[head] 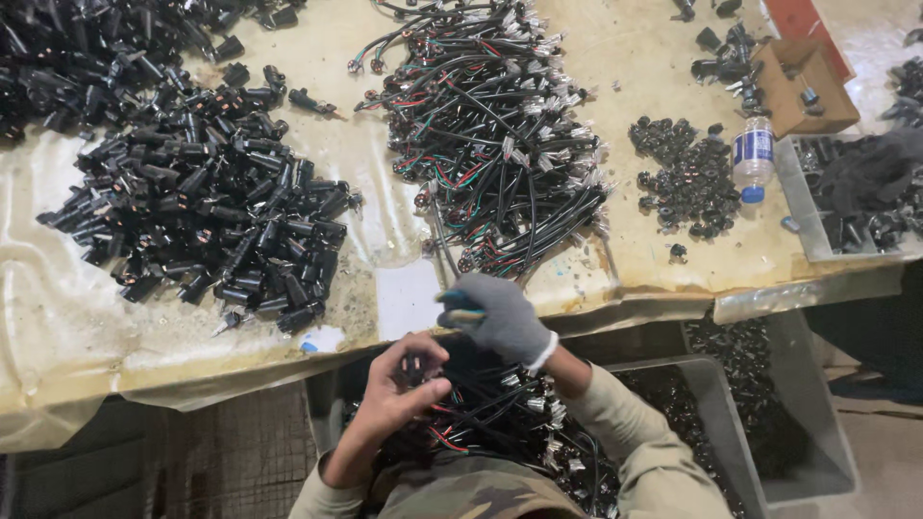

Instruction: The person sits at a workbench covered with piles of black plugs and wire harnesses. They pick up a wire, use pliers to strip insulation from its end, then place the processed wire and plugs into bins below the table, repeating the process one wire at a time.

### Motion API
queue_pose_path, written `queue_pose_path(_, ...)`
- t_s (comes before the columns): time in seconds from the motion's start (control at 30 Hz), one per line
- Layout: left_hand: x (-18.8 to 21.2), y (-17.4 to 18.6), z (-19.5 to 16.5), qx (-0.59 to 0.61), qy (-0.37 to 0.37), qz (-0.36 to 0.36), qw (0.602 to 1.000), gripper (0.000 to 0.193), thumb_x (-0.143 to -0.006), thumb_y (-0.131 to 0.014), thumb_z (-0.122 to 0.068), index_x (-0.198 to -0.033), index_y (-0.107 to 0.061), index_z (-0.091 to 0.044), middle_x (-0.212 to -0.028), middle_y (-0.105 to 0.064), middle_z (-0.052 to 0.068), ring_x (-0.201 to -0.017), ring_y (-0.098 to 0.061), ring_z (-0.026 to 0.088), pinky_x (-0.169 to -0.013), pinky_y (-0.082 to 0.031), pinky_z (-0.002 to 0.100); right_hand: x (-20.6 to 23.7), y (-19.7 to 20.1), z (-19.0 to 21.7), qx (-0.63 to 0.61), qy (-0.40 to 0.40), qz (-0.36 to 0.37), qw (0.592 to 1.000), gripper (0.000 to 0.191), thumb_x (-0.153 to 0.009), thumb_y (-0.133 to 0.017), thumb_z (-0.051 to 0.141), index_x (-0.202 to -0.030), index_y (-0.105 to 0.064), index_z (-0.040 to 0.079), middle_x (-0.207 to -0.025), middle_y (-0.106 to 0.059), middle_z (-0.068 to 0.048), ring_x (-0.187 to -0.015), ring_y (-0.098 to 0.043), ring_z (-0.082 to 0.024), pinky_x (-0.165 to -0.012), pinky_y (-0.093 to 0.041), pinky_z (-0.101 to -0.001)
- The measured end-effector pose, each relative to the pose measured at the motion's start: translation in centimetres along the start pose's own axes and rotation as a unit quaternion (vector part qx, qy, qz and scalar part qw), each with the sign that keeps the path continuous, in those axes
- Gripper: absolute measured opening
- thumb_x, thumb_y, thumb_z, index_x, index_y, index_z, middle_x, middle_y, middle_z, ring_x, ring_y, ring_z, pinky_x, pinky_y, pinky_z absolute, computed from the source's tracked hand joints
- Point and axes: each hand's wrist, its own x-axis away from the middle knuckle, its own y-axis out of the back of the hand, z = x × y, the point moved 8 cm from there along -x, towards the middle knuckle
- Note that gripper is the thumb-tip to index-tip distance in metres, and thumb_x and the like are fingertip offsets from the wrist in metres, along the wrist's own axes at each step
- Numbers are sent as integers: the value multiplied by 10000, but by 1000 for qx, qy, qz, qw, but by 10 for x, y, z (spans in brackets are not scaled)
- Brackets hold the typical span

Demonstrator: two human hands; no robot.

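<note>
Across the left of the bench (58, 317), which is covered in yellowish plastic sheeting, lies a broad heap of black connector housings (207, 211), with a small blue-and-white scrap (322, 339) just beside its lower edge. Near the middle, a pile of wire harnesses (490, 135) in black, red and green spreads out, their pale labelled ends fanned to the right. Below the bench edge, the bare left hand (404, 380) is curled around a small black connector (415, 365), pinching it between thumb and fingers over a bundle of harnesses (490, 413) lying in the lap. Just to its right, the grey-gloved right hand (495, 312) is clenched on a slim tool (461, 306) with a teal handle. Further right sit a mound of small black rings (687, 178), a clear plastic bottle (753, 154) with a blue-and-white label and blue cap, a brown cardboard box (808, 86), and a grey tray (836, 202) holding dark parts.
</note>
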Motion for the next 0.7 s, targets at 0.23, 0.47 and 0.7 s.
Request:
queue_pose_path(0.23,10,-8,-4,-197,12,3,980,123,-774,-822,-116,-850,-752,-49,-719,-738,32,-614,-673,98,-575,-517,262,34,65,95,-171,216,-16,961,223,-818,-836,187,-923,-656,111,-823,-729,-2,-767,-697,-163,-763,-513,-397)
queue_pose_path(0.47,16,-36,-10,-273,-11,148,951,186,-711,-833,-129,-825,-706,-52,-674,-671,108,-580,-629,196,-570,-525,304,27,-22,98,-104,184,309,927,293,-713,-836,151,-960,-709,58,-901,-660,-124,-827,-666,-304,-701,-522,-376)
queue_pose_path(0.7,0,-3,-37,-316,-3,-33,948,272,-663,-785,-161,-905,-746,-43,-625,-631,144,-512,-659,293,-509,-512,359,36,-17,72,-128,70,-5,989,202,-836,-778,62,-985,-643,54,-886,-678,-93,-791,-678,-222,-708,-538,-308)
